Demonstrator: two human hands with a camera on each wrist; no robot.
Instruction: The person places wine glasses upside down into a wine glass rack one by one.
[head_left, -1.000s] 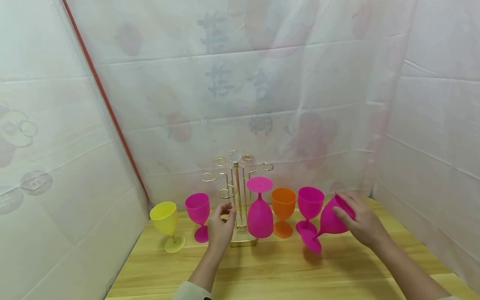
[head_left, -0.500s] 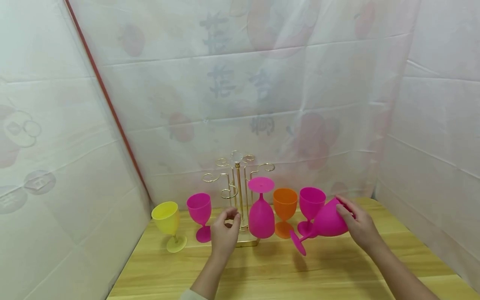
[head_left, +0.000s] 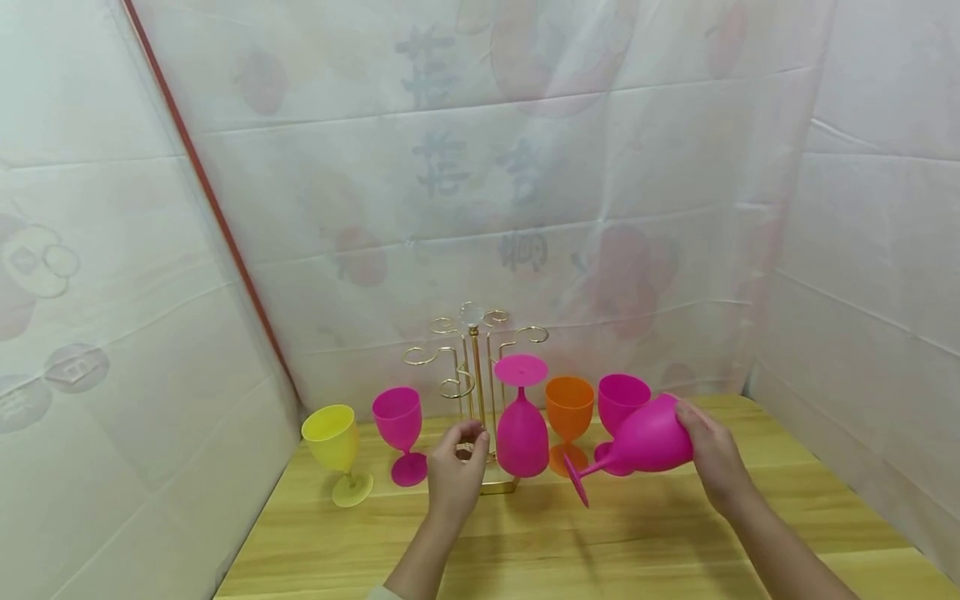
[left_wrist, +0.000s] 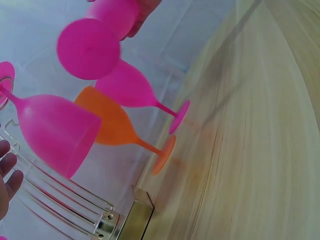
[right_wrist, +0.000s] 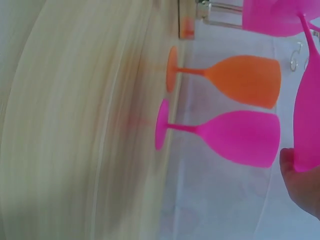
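Note:
My right hand [head_left: 716, 458] grips a magenta goblet [head_left: 651, 437] round its mouth end. The goblet lies nearly sideways in the air, its foot pointing left. In the right wrist view, that goblet [right_wrist: 307, 115] runs along the right edge, with a thumb at its rim. My left hand [head_left: 457, 475] is in front of a gold rack [head_left: 476, 375], fingers loosely bent, nothing held. From the rack hangs another magenta goblet [head_left: 522, 437], upside down by its foot; in the left wrist view, fingertips [left_wrist: 14, 180] appear beside this hung goblet [left_wrist: 55, 130].
Standing right of the rack are an orange goblet [head_left: 569, 404] and a magenta goblet [head_left: 622, 392], partly behind the held one. To the left stand a magenta goblet [head_left: 397, 417] and a yellow goblet [head_left: 330, 437]. Pale printed sheets [head_left: 525, 167] enclose the wooden table [head_left: 540, 550].
My right hand has moved slightly left and tipped its goblet from slanted to nearly level, foot swinging left. The left hand has shifted a little right and down, toward the rack's base.

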